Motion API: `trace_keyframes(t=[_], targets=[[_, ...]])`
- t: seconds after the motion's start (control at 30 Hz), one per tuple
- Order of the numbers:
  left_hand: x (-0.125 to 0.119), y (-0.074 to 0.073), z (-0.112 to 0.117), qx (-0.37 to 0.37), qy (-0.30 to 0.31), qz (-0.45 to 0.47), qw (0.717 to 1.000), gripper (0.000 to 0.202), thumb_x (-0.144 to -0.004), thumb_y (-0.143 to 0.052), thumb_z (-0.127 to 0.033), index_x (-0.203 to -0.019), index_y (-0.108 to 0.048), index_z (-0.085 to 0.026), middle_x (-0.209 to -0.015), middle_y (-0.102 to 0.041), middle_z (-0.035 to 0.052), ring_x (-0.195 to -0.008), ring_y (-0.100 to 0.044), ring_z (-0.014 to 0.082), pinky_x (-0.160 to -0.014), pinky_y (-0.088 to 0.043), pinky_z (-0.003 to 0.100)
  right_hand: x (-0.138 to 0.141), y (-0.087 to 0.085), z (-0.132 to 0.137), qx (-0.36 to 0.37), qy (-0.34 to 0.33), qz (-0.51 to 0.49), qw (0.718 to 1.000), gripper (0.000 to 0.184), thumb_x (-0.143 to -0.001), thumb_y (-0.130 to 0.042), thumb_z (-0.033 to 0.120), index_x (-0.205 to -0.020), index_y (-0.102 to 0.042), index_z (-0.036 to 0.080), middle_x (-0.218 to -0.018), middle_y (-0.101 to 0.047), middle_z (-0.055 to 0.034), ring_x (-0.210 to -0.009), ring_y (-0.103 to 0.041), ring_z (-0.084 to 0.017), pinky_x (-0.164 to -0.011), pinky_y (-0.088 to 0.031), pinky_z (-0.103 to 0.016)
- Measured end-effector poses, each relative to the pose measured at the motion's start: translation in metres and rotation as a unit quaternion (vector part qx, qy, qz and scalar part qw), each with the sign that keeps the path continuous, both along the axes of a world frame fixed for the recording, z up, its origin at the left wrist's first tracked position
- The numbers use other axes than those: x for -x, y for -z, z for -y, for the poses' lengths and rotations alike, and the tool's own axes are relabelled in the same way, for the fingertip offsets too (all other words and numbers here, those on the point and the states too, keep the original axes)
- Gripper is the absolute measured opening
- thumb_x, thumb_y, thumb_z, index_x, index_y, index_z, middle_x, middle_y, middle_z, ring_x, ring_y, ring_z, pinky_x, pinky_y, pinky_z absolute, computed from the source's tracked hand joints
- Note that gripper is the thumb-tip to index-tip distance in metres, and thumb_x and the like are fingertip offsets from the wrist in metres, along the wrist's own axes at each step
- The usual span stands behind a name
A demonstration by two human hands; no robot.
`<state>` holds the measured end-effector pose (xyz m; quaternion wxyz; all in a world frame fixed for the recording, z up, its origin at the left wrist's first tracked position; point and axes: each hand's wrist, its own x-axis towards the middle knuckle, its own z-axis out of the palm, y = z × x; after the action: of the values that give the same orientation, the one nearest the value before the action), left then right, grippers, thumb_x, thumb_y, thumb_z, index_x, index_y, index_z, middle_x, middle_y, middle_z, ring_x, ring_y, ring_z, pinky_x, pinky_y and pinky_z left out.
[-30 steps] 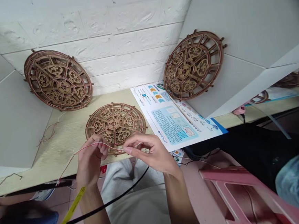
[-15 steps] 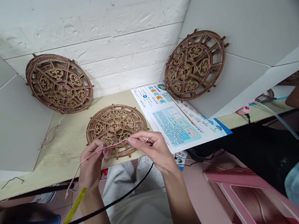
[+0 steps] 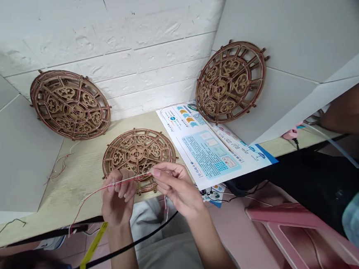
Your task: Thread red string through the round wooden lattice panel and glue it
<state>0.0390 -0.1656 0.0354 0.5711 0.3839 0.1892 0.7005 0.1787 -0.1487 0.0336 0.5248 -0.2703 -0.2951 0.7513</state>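
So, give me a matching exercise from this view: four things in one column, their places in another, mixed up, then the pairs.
Things:
1. Booklet
2. Wire
3. Pink stool
4. Wooden wheel

Places:
A. Held by left hand and right hand
B. Floor, lower right
C. Desk, right of the hands
D. Desk, just beyond the hands

Pairs: 1-C, 2-A, 3-B, 4-D
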Motion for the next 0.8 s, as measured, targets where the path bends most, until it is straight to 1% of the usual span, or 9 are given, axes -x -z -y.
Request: trace_keyframes(t=[0.1,0.17,0.27,0.37,0.43,0.53,0.6,0.7,0.8], targets=[[0.002,0.002,0.000,-0.016,0.002,-0.020,1.000,0.052,-0.085,-0.079,-0.037,-0.065,-0.036,-0.016,-0.057,-0.017,-0.0046,-0.052,-0.017,0.0090,-0.041,-0.022,0.014,-0.001,-0.002,0.000,-0.009,-0.029,-0.029,0.999,0.033,-0.064,-0.092,0.038,-0.076,-0.070,0.016,-0.049,-0.032,0.0092,-0.045,-0.019,-0.003,-0.045,-0.011,-0.024],[0.003,0.003,-0.002,-0.006,0.011,-0.035,0.999,0.050,-0.088,-0.076,-0.041,-0.063,-0.039,-0.016,-0.056,-0.021,-0.0031,-0.052,-0.023,0.0097,-0.042,-0.025,0.014,-0.004,-0.003,0.000,-0.025,-0.042,-0.039,0.998,0.031,-0.068,-0.090,0.038,-0.076,-0.070,0.016,-0.049,-0.031,0.0094,-0.044,-0.018,-0.003,-0.045,-0.011,-0.024],[0.001,0.008,-0.005,0.060,0.026,-0.036,0.997,0.044,-0.091,-0.072,-0.048,-0.067,-0.052,-0.016,-0.061,-0.038,0.0001,-0.056,-0.037,0.0098,-0.045,-0.033,0.014,-0.007,-0.004,0.001,-0.038,-0.054,-0.036,0.997,0.030,-0.071,-0.088,0.039,-0.078,-0.069,0.017,-0.049,-0.028,0.0099,-0.044,-0.018,-0.003,-0.044,-0.012,-0.024],[-0.005,0.015,-0.009,0.103,0.016,-0.059,0.993,0.037,-0.085,-0.078,-0.049,-0.078,-0.063,-0.017,-0.073,-0.052,0.0019,-0.061,-0.047,0.0098,-0.048,-0.041,0.016,-0.009,-0.003,0.001,-0.039,-0.072,-0.031,0.996,0.032,-0.072,-0.088,0.040,-0.078,-0.069,0.016,-0.050,-0.035,0.0087,-0.043,-0.020,-0.003,-0.044,-0.014,-0.024],[-0.009,0.020,-0.010,0.085,0.013,-0.090,0.992,0.035,-0.085,-0.079,-0.049,-0.082,-0.065,-0.017,-0.079,-0.056,0.0025,-0.061,-0.049,0.0097,-0.047,-0.041,0.016,-0.010,-0.002,0.001,-0.045,-0.073,-0.017,0.996,0.034,-0.071,-0.089,0.041,-0.077,-0.069,0.015,-0.052,-0.045,0.0064,-0.043,-0.023,-0.002,-0.044,-0.014,-0.024],[-0.011,0.026,-0.008,0.032,0.016,-0.144,0.989,0.027,-0.091,-0.073,-0.044,-0.088,-0.066,-0.018,-0.083,-0.057,0.0021,-0.061,-0.050,0.0079,-0.051,-0.043,0.015,-0.012,0.000,-0.001,-0.063,-0.056,0.019,0.996,0.036,-0.071,-0.090,0.043,-0.077,-0.069,0.014,-0.060,-0.059,0.0016,-0.044,-0.029,-0.002,-0.044,-0.015,-0.023],[-0.011,0.029,-0.008,-0.002,0.019,-0.171,0.985,0.020,-0.094,-0.070,-0.039,-0.093,-0.066,-0.019,-0.085,-0.057,0.0017,-0.062,-0.050,0.0072,-0.053,-0.044,0.014,-0.015,0.002,-0.002,-0.079,-0.046,0.038,0.995,0.036,-0.071,-0.089,0.043,-0.078,-0.070,0.014,-0.064,-0.063,-0.0003,-0.044,-0.031,-0.002,-0.043,-0.015,-0.023],[-0.010,0.032,-0.008,-0.032,0.026,-0.196,0.980,0.013,-0.097,-0.067,-0.033,-0.100,-0.064,-0.020,-0.090,-0.056,0.0014,-0.063,-0.051,0.0065,-0.055,-0.046,0.014,-0.018,0.005,-0.004,-0.106,-0.046,0.052,0.992,0.033,-0.075,-0.087,0.042,-0.079,-0.071,0.014,-0.059,-0.060,0.0010,-0.045,-0.032,-0.003,-0.043,-0.016,-0.022],[-0.010,0.034,-0.008,-0.040,0.037,-0.212,0.976,0.011,-0.099,-0.064,-0.031,-0.101,-0.061,-0.021,-0.092,-0.054,0.0015,-0.066,-0.051,0.0065,-0.057,-0.047,0.014,-0.020,0.007,-0.005,-0.119,-0.041,0.051,0.991,0.029,-0.077,-0.086,0.039,-0.079,-0.071,0.014,-0.052,-0.051,0.0046,-0.044,-0.030,-0.003,-0.043,-0.016,-0.021]])
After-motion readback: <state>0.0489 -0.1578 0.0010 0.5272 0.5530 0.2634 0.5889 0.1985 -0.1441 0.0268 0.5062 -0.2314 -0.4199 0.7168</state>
